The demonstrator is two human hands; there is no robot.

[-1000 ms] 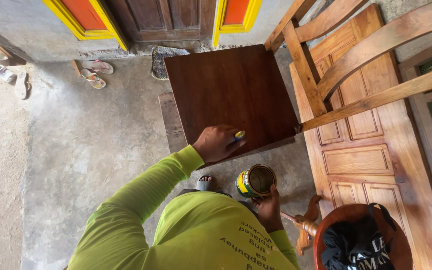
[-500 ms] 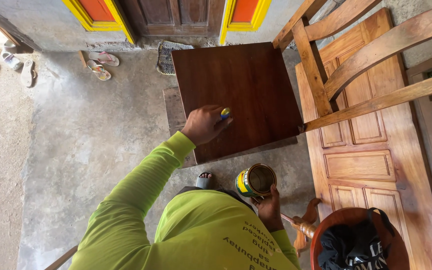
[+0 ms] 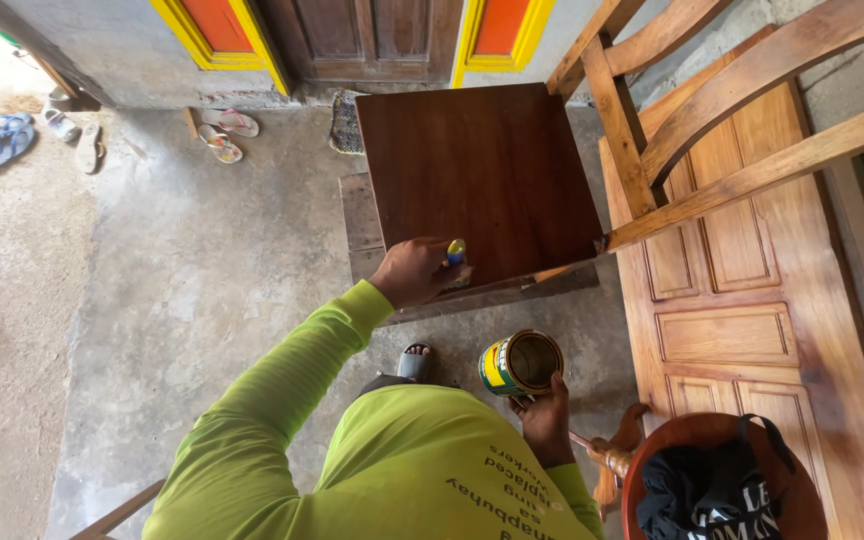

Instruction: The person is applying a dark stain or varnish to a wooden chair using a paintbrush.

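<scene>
A dark brown varnished wooden panel (image 3: 482, 170) lies flat on a low wooden bench (image 3: 360, 225). My left hand (image 3: 410, 272) rests at the panel's near edge, closed on a small brush with a yellow and blue handle (image 3: 456, 250); the bristles are hidden. My right hand (image 3: 545, 420) holds an open yellow and green tin can (image 3: 520, 363) close to my body, below the panel. Both arms wear lime green sleeves.
A light wooden door (image 3: 742, 330) lies flat at the right, with a bare chair frame (image 3: 712, 110) over it. A red-brown tub (image 3: 657, 470) holds black cloth at the lower right. Sandals (image 3: 222, 135) lie by the far wall. My sandalled foot (image 3: 414, 360) stands on concrete.
My left hand with the brush has slid a little along the panel's near edge towards its left side. My right hand keeps the can in the same place.
</scene>
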